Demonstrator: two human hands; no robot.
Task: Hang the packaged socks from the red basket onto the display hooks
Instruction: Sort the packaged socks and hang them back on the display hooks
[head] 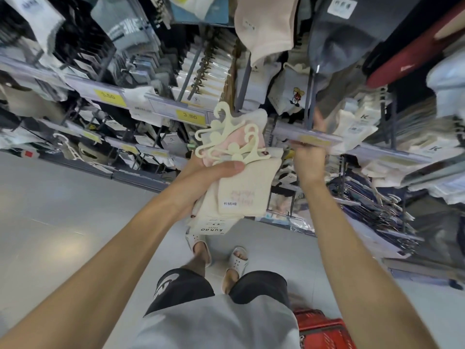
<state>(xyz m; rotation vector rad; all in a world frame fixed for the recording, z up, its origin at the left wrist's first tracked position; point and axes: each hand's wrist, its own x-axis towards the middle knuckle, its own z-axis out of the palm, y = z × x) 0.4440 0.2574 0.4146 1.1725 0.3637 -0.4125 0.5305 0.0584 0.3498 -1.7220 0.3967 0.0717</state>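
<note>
1. We see our left hand (214, 172) gripping a bundle of packaged socks (239, 195) at centre frame, thumb pressed flat across the top of the packs, fingers wrapped behind them.
2. The socks are soft, cream knit with a pale pink pair tucked among them; a white paper label with dark print wraps the lower end of the bundle.
3. Several pale cream plastic hangers (226, 139) fan out above the thumb, each smooth, thin and curved, with a hooked top and rounded cut-outs.
4. Our right hand (310, 157) reaches to the right of the bundle, up at a grey price rail (364, 144) of the display. It is blurred; the fingers look curled near a translucent packet, but we cannot tell whether they hold anything.
5. The display hooks (193, 69) are thin grey metal rods jutting out from the far rack, loaded with rows of flat, clear-wrapped sock packs.
6. Yellow price tags (190, 117) sit in the clear plastic strips along the rails to the left of the hangers.
7. The red basket (324, 331) stands on the floor at near right, just beside our right leg; its plastic wall shows a slotted lattice and its inside is out of view.
8. The floor (63, 210) is smooth, pale grey and glossy, and we stand on it in white perforated slippers (237, 260).
</note>
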